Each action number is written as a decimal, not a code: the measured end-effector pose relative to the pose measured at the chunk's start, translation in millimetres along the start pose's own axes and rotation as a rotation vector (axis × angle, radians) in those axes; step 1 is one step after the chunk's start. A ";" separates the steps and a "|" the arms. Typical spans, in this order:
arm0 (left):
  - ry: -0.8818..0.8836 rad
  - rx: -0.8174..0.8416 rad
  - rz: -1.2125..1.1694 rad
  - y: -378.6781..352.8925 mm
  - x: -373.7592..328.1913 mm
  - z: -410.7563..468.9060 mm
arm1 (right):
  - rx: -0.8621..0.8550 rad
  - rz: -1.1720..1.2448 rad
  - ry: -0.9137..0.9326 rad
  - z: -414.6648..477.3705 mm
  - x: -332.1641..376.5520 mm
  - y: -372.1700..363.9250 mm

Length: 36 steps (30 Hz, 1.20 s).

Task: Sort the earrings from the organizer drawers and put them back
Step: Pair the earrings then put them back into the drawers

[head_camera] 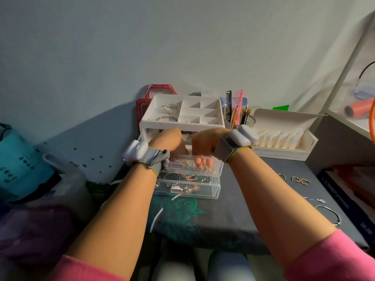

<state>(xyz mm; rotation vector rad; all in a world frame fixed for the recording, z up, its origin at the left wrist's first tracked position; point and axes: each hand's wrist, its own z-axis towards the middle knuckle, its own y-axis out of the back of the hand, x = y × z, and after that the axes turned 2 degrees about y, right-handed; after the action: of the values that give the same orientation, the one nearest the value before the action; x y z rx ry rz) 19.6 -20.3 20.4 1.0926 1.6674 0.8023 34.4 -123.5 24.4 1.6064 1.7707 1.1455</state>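
Clear organizer (215, 191) is set mid-table (300, 165), top drawer (217, 165) pulled out. Left hand (168, 141) is curled over the drawer's front rim. Right hand (205, 142) is dipped inside with fingers curled; what it holds cannot be told. Gold earrings (208, 169) are seen in that drawer, loose earrings (301, 180) on the table at right. White tray (182, 123) is stacked on top; comb cup (239, 121) and open white box (284, 153) are crowded behind the right wrist.

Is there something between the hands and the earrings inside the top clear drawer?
Nothing visible stands between. The left hand and right hand curl over the front wall of the open top drawer, fingers inside it near the gold earrings.
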 end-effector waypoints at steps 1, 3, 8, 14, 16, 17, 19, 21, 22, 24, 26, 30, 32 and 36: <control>-0.006 0.007 0.021 -0.9 0.2 3.6 | -0.018 0.006 0.011 -2.4 1.5 0.7; -0.016 -0.010 0.004 -0.4 -1.1 3.3 | -0.014 -0.040 0.008 -6.1 1.7 4.3; -0.084 -0.237 -0.075 -4.6 -1.2 3.4 | -0.312 0.056 0.145 -23.4 -9.1 10.5; -0.211 -0.345 -0.316 -10.4 -13.3 -1.0 | -0.576 0.253 0.228 -47.5 -33.7 9.3; -0.256 -0.361 -0.346 -12.2 -21.7 -3.4 | -0.628 0.290 0.227 -53.5 -45.4 7.4; -0.274 -0.368 -0.360 -13.3 -26.5 -6.3 | -0.649 0.308 0.228 -56.0 -51.2 6.3; -0.316 -0.369 -0.395 -17.0 -36.5 -12.2 | -0.683 0.342 0.226 -61.8 -62.8 3.5; -0.343 -0.368 -0.422 -22.1 -46.5 -16.5 | -0.702 0.363 0.215 -66.6 -75.3 0.0; -0.360 -0.374 -0.429 -25.1 -51.9 -18.5 | -0.715 0.359 0.205 -69.2 -82.1 -1.6; -0.387 -0.397 -0.439 -31.0 -62.0 -23.1 | -0.742 0.352 0.183 -73.3 -96.8 -4.4; -0.401 -0.419 -0.446 -37.5 -73.4 -27.1 | -0.747 0.375 0.162 -78.9 -112.6 -7.5; -0.439 -0.397 -0.503 -51.1 -98.3 -35.7 | -0.728 0.411 0.118 -90.8 -140.0 -15.0; -0.451 -0.385 -0.512 -59.5 -110.7 -36.4 | -0.724 0.437 0.091 -97.0 -154.6 -19.6; -0.468 -0.330 -0.529 -79.0 -131.1 -34.4 | -0.715 0.475 0.027 -103.6 -183.7 -29.3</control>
<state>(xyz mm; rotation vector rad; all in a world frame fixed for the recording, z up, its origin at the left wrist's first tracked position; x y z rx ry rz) -17.1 -172.4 9.5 0.5146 1.2766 0.4114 -30.5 -326.3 22.4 1.5615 0.8198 1.7594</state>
